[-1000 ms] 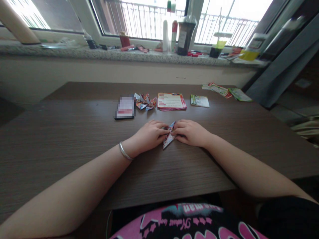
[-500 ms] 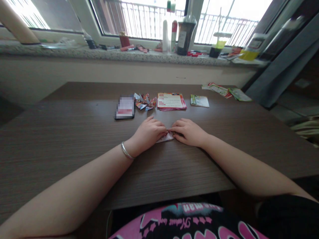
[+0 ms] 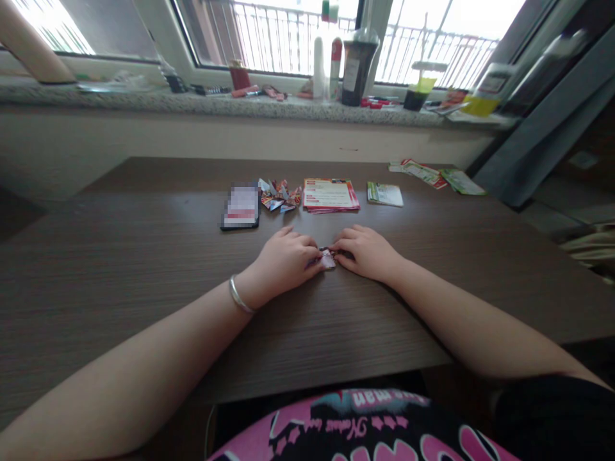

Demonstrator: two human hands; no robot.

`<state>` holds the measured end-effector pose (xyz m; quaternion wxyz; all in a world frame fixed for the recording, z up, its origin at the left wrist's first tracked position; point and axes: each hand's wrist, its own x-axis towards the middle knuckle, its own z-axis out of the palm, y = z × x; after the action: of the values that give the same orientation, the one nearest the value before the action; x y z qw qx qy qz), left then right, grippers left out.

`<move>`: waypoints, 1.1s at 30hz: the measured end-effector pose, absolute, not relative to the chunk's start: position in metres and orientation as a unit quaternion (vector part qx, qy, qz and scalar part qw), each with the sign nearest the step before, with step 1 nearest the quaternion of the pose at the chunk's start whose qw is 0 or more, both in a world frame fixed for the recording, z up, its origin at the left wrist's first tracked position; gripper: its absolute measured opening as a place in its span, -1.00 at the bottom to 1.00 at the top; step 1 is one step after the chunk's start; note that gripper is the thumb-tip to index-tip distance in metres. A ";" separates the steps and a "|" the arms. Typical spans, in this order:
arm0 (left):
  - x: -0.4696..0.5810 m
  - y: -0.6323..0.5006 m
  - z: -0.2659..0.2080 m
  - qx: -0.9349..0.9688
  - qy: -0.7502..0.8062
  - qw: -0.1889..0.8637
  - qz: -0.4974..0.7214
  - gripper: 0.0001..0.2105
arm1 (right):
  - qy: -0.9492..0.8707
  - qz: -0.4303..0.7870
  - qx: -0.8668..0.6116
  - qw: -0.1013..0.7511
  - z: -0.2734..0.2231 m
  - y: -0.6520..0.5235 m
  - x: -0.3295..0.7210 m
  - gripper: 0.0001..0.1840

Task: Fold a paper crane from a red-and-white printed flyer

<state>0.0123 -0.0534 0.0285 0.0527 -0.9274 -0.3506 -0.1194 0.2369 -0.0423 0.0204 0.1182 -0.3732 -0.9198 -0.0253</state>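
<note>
Nearest me, at six o'clock from my work, is the black-and-pink shirt (image 3: 365, 426) I wear; at eight, a silver bangle (image 3: 239, 294) rings my left wrist. My left hand (image 3: 291, 256) comes in at nine o'clock, fingers drawn narrow and holding the small folded paper (image 3: 328, 259) low over the wooden table (image 3: 307, 333). My right hand (image 3: 368, 251), at three, has bent fingers touching the paper's edge; whether they pinch it I cannot tell. Farther off, a dark-edged, blurred-out rectangle (image 3: 240, 208) lies at ten, a clump of folded paper pieces (image 3: 280, 196) just beside it at eleven, a stack of printed cards (image 3: 331, 194) at twelve, a smaller stack (image 3: 385, 194) past one, loose cards (image 3: 464, 182) at two. Farthest, at twelve, a dark cup (image 3: 356, 72) stands on the stone sill (image 3: 269, 110).
</note>
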 end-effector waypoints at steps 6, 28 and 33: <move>0.012 -0.052 0.021 -0.929 -0.325 0.110 -0.135 -0.74 | -0.910 -0.031 -0.396 0.118 0.021 -0.045 0.237 -0.72; 0.016 -0.051 0.022 -0.937 -0.313 0.104 -0.117 -0.81 | -0.937 -0.031 -0.293 0.189 0.015 -0.041 0.239 -0.79; 0.016 -0.050 0.021 -0.935 -0.320 0.078 -0.129 -0.79 | -0.942 -0.024 -0.289 0.168 0.015 -0.042 0.237 -0.79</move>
<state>0.0161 -0.0502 0.0205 0.0780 -0.9354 -0.3199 -0.1287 0.2368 -0.0418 0.0147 0.1683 -0.2895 -0.9420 -0.0240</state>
